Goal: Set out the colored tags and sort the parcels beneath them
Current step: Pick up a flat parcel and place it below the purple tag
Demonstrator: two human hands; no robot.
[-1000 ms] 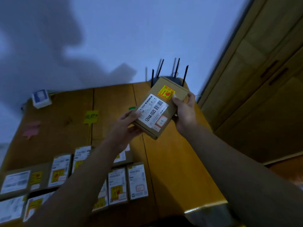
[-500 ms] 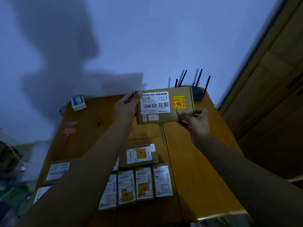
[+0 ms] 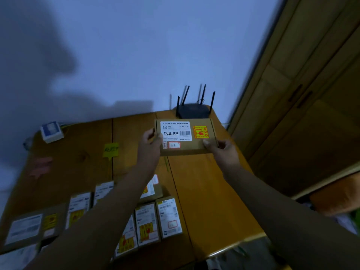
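I hold a brown cardboard parcel level above the far right of the wooden table; it carries a white label and an orange fragile sticker. My left hand grips its left edge and my right hand grips its lower right corner. A yellow tag lies on the table left of the parcel, and a pink tag lies further left. A thin green strip shows just below the parcel. Several labelled parcels lie in rows near the front edge, partly hidden by my left arm.
A black router with antennas stands at the table's back edge against the wall. A small white and blue box sits at the back left corner. Wooden cabinets rise close on the right.
The parcel has turned from tilted to level with its label facing me, and now sits a little lower, over the table's far right. The view has swung, so the router shows behind it.
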